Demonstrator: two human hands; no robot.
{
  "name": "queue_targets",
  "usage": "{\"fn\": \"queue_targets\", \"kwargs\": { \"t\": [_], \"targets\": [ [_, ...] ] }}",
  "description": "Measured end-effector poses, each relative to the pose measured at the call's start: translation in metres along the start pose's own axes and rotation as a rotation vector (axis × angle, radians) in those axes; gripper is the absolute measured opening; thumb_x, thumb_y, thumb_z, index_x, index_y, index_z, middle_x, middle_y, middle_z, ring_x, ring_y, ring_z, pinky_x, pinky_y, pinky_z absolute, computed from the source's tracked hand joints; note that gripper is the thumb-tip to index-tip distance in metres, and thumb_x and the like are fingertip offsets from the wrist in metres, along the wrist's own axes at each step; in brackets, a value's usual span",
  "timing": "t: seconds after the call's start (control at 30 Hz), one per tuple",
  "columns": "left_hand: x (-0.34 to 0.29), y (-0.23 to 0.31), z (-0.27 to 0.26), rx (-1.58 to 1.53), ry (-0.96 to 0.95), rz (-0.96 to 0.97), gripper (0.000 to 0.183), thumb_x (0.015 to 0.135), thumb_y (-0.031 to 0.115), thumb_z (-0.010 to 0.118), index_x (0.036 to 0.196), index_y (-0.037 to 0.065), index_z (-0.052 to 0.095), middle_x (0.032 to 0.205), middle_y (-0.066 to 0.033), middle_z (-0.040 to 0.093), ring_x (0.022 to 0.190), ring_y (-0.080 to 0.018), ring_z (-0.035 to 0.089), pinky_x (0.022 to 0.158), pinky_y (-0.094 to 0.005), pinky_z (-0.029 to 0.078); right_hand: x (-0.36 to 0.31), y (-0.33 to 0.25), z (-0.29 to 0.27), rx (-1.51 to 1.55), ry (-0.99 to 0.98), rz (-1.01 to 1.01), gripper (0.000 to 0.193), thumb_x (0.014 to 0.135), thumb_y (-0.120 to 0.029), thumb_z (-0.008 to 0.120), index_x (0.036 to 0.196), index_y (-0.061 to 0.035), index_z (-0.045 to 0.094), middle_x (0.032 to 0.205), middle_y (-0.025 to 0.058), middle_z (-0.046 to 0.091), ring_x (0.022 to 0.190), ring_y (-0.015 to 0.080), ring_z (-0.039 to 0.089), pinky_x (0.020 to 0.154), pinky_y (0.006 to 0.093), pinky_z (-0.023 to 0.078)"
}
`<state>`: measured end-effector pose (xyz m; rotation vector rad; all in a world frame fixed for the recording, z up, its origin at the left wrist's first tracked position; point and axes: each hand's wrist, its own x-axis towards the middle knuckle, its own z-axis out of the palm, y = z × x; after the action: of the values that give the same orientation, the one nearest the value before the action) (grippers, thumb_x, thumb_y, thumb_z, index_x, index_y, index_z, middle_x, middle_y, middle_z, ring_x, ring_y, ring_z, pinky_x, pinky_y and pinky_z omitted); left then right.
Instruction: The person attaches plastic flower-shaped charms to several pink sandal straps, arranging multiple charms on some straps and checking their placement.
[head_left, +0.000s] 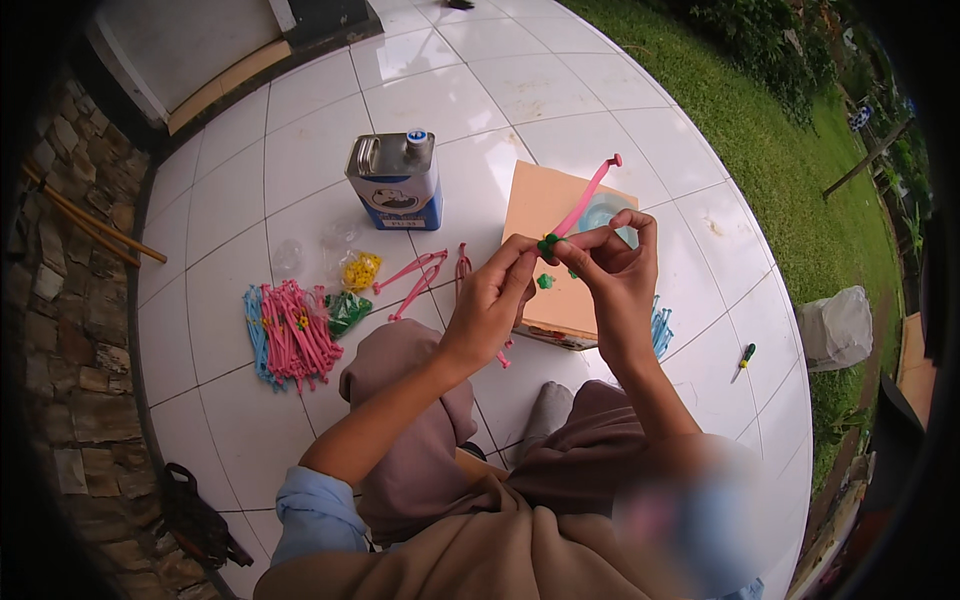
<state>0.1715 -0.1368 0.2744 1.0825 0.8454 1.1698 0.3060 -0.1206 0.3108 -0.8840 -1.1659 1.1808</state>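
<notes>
Over a cardboard box with a peach top (528, 200), my two hands meet at a small green flower-shaped piece (547, 245). My left hand (497, 290) is closed, its thumb and fingertips pinching the green piece from the left. A pink strap (585, 200) with a knobbed end rises from the fingertips toward the far right. Thumb and forefinger of my right hand (615, 275) pinch at the strap's lower end beside the green piece; its other fingers are curled. Another green piece (545, 282) lies on the box top. A translucent bowl (603, 212) sits behind my right hand, partly hidden.
Left on the tiles lie bundled pink straps (298, 335), blue straps (258, 335), a bag of yellow pieces (360, 271) and a green bag (347, 312). A metal can (397, 185) stands behind them. A small green-handled tool (746, 357) lies at right, near a white sack (836, 328).
</notes>
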Motion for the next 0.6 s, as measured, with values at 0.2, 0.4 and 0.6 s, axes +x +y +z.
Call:
{"fn": "queue_targets", "kwargs": {
  "t": [0.2, 0.4, 0.6],
  "targets": [
    [-0.0004, -0.0015, 0.0009, 0.121, -0.020, 0.043, 0.021, 0.098, 0.027, 0.036, 0.101, 0.009, 0.046, 0.060, 0.0058, 0.031, 0.045, -0.0003, 0.023, 0.040, -0.0180, 0.020, -0.0021, 0.0001, 0.0024, 0.001, 0.038, 0.051, 0.044, 0.078, 0.002, 0.066, 0.098, -0.0086, 0.028, 0.078, 0.0114, 0.063, 0.071, 0.0144, 0.061, 0.063, 0.0224, 0.045],
    [-0.0006, -0.0030, 0.0039, 0.148, -0.005, 0.082, 0.021, 0.098, 0.027, 0.035, 0.100, 0.009, 0.046, 0.060, 0.0055, 0.031, 0.046, -0.0001, 0.024, 0.040, -0.0181, 0.021, -0.0042, 0.0041, 0.0057, 0.073, 0.103, 0.068, 0.043, 0.078, 0.003, 0.065, 0.097, -0.0087, 0.027, 0.080, 0.0124, 0.063, 0.074, 0.0156, 0.061, 0.068, 0.0254, 0.047],
    [-0.0024, -0.0027, 0.0060, 0.193, 0.055, 0.120, 0.019, 0.096, 0.022, 0.044, 0.095, 0.005, 0.052, 0.059, 0.0016, 0.043, 0.053, -0.0039, 0.037, 0.049, -0.0222, 0.032, -0.0088, 0.0077, 0.0088, 0.076, 0.105, -0.030, 0.043, 0.079, 0.002, 0.065, 0.096, -0.0078, 0.026, 0.078, 0.0111, 0.061, 0.077, 0.0141, 0.058, 0.071, 0.0258, 0.047]
  ]
}}
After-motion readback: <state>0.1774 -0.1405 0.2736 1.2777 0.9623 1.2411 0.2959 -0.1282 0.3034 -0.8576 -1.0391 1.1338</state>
